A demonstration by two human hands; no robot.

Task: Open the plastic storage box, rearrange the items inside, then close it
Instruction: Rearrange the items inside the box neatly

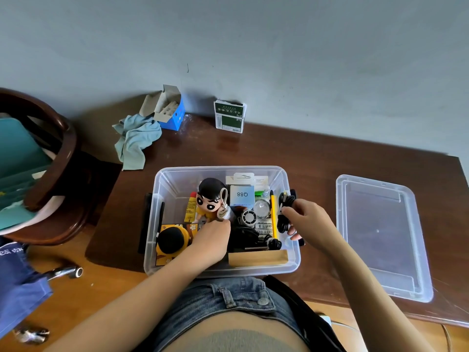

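With the lid [383, 237] off at 3 o'clock of the box [162, 179], rearranging is under way: the left hand [212, 237] seems to pinch the doll [210, 199] at its base, the right hand [308, 222] grips a black cable [284, 212] at the box's 3 o'clock wall, which next needs a free slot.

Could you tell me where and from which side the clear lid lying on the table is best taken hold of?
Take the lid by its near long edge, pinching the raised rim from the box's side. It lies flat, apart from the box, with nothing on it, so only the rim offers purchase; the right hand is nearest, though it holds a black cable.
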